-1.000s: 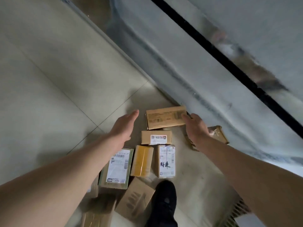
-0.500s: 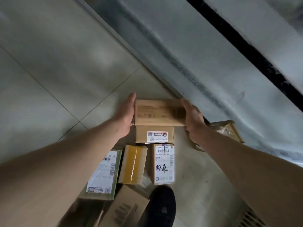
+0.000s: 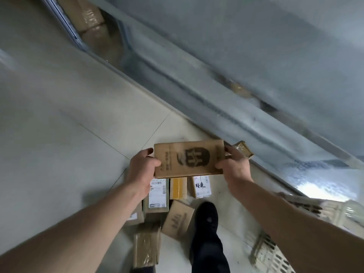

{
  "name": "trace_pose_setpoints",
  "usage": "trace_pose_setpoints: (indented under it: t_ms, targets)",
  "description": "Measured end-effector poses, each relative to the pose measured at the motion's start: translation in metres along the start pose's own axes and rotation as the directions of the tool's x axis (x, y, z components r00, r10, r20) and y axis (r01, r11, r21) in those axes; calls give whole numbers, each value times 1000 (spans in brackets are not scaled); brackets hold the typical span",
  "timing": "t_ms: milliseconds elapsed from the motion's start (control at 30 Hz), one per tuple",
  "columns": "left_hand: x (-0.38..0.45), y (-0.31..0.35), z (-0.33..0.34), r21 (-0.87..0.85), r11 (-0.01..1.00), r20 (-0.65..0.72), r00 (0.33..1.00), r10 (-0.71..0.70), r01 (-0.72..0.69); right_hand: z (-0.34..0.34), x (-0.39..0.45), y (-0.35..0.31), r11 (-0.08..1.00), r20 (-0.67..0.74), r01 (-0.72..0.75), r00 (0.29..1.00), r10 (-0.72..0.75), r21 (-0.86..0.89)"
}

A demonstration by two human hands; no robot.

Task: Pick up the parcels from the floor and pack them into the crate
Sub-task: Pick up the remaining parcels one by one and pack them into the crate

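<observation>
Now hands [image 3: 189,168] apparently hold the parcel [image 3: 189,158] higher, flipped.

A flat brown cardboard parcel [image 3: 189,158] with a dark printed emblem on its upper face is held level at the middle of the frame, the left hand [image 3: 142,170] gripping its left end and the right hand [image 3: 233,166] its right end. Below it on the floor lie more parcels: one with a large white label [image 3: 157,196], a yellow-taped one [image 3: 178,188], one with black handwriting [image 3: 201,186], a plain brown box [image 3: 178,221] and a taped one [image 3: 146,246]. Another parcel [image 3: 243,148] lies behind the right hand. The pale slotted crate [image 3: 275,255] sits at the lower right.
</observation>
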State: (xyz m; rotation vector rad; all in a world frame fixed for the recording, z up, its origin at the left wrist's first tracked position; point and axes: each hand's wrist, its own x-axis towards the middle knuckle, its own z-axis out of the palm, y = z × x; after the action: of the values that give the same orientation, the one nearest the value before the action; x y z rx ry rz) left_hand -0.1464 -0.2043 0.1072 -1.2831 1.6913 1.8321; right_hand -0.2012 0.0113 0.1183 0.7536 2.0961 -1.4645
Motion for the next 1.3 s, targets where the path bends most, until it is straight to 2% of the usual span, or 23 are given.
trace_pose_setpoints:
  t_ms: [133,300,467,600,833,1100,1300]
  targets:
    - [-77,26,-14,-58,998,20,1000,-7,8,-33,-83,-24,1000,-22,11,1000,-12,-5]
    - [-136,34,-17,-18,1000,-20,1000,-13,12,-63,-158,-38,958,-93,25,996,1,286]
    - [-187,28,-7,-37,999,73,997,33,-30,-97,-196,-26,981,-227,46,974,-2,189]
    - [-218,11,12,59,994,166,983,85,-96,-134,-221,-2,984,-233,5,972,37,178]
    - [-285,-32,86,128,985,230,969,85,-117,-217,-269,66,977,-300,-28,950,91,210]
    - [-366,-101,180,329,925,347,935,71,-192,-325,-317,157,968,-350,-45,927,133,248]
    - [-422,-131,247,370,893,493,869,45,-256,-410,-336,199,962,-349,-79,921,170,261]
